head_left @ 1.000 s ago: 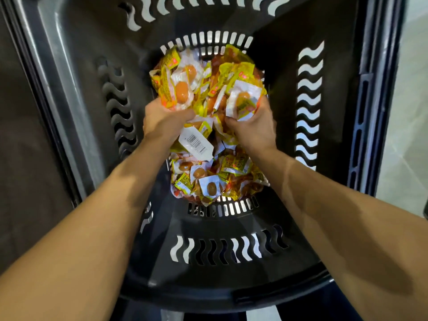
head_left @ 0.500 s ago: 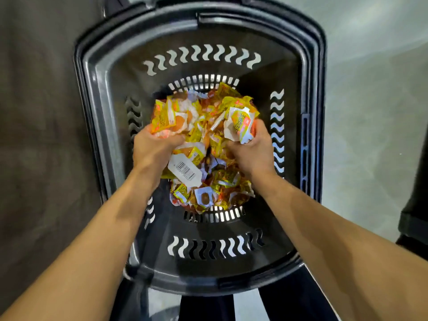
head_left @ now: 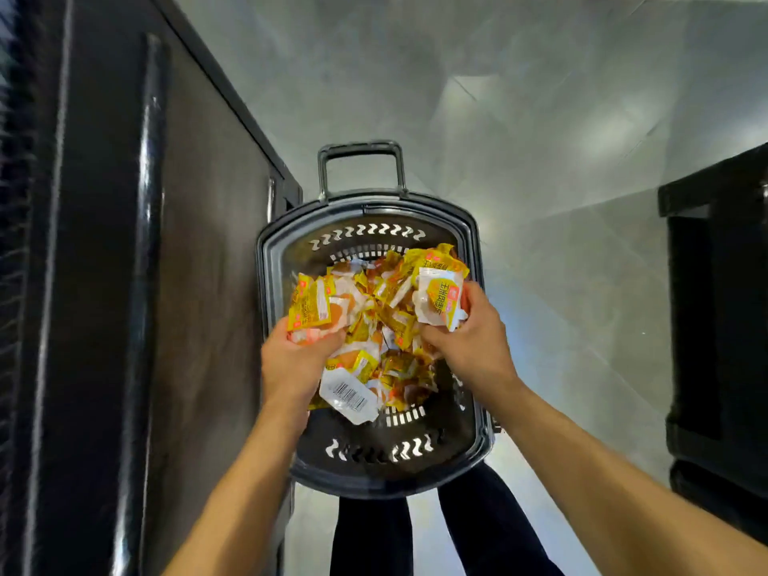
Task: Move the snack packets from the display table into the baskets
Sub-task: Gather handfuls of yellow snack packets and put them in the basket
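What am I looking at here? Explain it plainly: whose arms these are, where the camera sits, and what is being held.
There is no machine here. A person works with bare hands, and the single camera sits on their head, looking down, so the arms reaching in from the bottom are their own. The left hand and the right hand each grip a bunch of yellow and white snack packets above a black plastic basket with a pull handle. More packets appear to lie inside it. The basket stands on a pale tiled floor, beside a dark cabinet.
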